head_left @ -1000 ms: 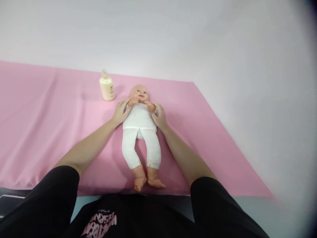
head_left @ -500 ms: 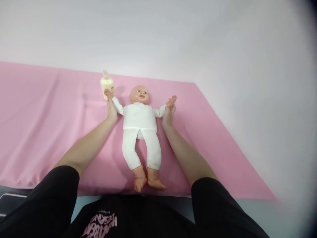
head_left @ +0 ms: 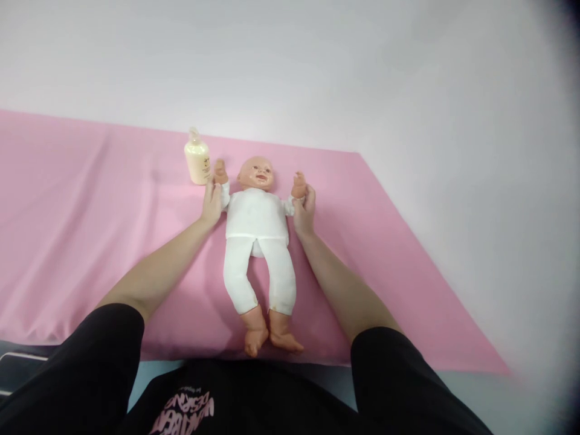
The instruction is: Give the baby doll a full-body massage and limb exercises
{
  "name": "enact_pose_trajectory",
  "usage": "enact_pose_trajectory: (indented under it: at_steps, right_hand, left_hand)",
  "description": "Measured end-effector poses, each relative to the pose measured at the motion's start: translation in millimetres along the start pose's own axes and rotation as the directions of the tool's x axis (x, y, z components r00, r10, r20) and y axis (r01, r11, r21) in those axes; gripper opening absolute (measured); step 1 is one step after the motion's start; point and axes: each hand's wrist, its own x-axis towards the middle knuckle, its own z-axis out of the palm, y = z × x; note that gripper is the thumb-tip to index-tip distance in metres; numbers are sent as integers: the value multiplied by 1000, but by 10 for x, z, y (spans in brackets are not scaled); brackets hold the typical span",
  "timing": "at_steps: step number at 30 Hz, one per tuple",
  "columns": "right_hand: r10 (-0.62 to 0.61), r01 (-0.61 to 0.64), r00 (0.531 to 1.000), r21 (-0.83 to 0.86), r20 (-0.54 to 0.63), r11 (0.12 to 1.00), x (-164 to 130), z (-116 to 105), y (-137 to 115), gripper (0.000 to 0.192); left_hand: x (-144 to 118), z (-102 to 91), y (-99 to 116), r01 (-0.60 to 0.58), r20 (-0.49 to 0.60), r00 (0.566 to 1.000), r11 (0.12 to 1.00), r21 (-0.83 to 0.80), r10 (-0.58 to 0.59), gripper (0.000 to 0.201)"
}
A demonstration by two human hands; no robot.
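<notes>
1. 1 head-worn camera looks forward and down from above the person's chest.
2. It faces a pink sheet (head_left: 90, 241) and the white wall (head_left: 317, 60) behind.
3. Forearms fill the near foreground.

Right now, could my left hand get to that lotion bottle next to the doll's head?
Probably yes. The left hand grips the doll by its arm, just below the lotion bottle, with only bare pink sheet between them. It would have to let go first.

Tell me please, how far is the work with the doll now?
Done: the doll lies face up on the pink cloth. In hand: left hand and right hand each hold a doll arm, bent upward. Left: the lotion bottle stands untouched.
</notes>
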Motion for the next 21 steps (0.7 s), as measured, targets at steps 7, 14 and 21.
enact_pose_trajectory:
  at_steps: [7,14,21]
  right_hand:
    - [-133,208,927,-185,351,960,-55,13,-74,44]
    - [-94,145,954,-165,284,976,-66,18,-86,44]
    - [-38,40,996,-20,84,999,-31,3,-94,49]
  left_hand:
    - [-106,55,176,-296,414,901,883,365,131,52]
    - [-99,51,171,-262,351,926,905,335,138,54]
    - [-60,33,89,-26,-8,1000,998,61,27,61]
